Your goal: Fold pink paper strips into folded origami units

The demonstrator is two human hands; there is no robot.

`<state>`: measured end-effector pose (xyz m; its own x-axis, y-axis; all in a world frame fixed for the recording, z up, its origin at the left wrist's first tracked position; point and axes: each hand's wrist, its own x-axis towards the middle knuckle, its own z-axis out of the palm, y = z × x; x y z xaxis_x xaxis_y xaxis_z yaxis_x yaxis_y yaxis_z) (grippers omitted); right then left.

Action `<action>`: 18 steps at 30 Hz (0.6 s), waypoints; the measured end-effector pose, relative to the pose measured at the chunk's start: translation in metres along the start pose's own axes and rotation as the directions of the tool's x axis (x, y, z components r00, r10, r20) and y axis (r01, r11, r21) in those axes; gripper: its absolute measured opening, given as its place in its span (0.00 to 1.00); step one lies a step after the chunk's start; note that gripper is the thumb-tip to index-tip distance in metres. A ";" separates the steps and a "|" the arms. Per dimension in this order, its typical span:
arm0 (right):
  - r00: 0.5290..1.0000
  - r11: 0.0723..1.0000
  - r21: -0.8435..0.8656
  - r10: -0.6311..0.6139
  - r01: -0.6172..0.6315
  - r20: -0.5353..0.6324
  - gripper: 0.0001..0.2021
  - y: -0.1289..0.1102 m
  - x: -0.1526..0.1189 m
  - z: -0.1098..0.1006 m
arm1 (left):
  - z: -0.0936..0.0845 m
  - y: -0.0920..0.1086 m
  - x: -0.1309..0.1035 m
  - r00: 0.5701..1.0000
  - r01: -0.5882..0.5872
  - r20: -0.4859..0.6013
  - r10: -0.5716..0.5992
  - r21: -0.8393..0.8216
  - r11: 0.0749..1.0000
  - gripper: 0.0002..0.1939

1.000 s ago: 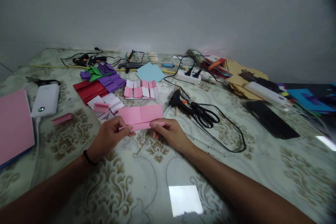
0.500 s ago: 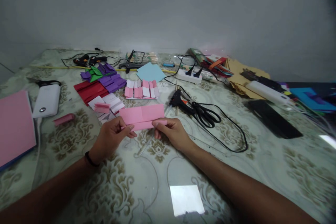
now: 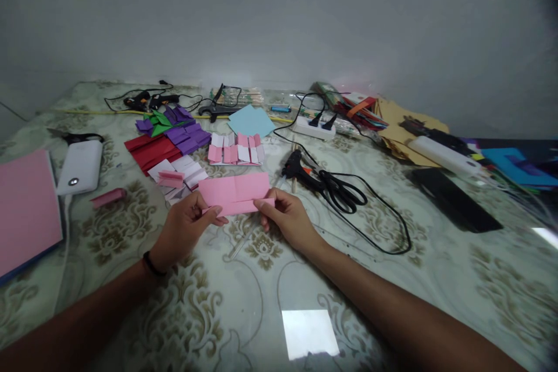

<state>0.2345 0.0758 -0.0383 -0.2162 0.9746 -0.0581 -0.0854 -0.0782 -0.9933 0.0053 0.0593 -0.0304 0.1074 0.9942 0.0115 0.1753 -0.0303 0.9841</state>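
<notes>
Paper [image 3: 235,188], pink, pinched by left hand [image 3: 181,228] and right hand [image 3: 289,218]; display [image 3: 73,182] on power bank [image 3: 83,161] unreadable

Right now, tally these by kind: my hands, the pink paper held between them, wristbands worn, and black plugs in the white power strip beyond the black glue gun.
Left hand and right hand: 2
Held pink paper: 1
Wristband: 1
Black plugs: 2
Total: 6

CAMERA: head-worn, single view | FACING: forward and down, across table [image 3: 244,296] to wall [image 3: 279,23] | RANGE: near; left hand [image 3: 181,229], right hand [image 3: 288,216] near mid-frame
</notes>
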 end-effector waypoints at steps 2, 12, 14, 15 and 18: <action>1.000 1.000 -0.015 -0.006 0.006 -0.018 0.22 0.001 0.000 0.001 | 0.000 0.000 0.000 1.000 -0.006 -0.003 0.006 0.003 1.000 0.16; 0.992 0.997 -0.057 -0.065 0.059 -0.107 0.22 0.012 0.001 0.000 | -0.001 -0.008 -0.002 1.000 -0.024 0.012 0.023 0.079 0.997 0.16; 0.991 0.996 -0.059 -0.070 0.063 -0.115 0.22 0.011 0.002 0.000 | 0.000 -0.009 -0.002 0.999 -0.032 0.005 0.031 0.069 0.997 0.16; 0.990 0.996 -0.059 -0.069 0.062 -0.122 0.23 0.011 0.002 0.000 | 0.000 -0.008 -0.002 0.999 -0.035 -0.001 0.035 0.057 0.998 0.14; 0.988 0.996 -0.060 -0.069 0.061 -0.137 0.23 0.009 0.002 0.001 | 0.001 -0.006 -0.001 0.999 -0.039 -0.007 0.040 0.043 0.998 0.10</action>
<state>0.2323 0.0765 -0.0468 -0.0746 0.9972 -0.0024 -0.0399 -0.0054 -0.9992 0.0055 0.0583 -0.0362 0.1069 0.9929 0.0520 0.2129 -0.0739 0.9743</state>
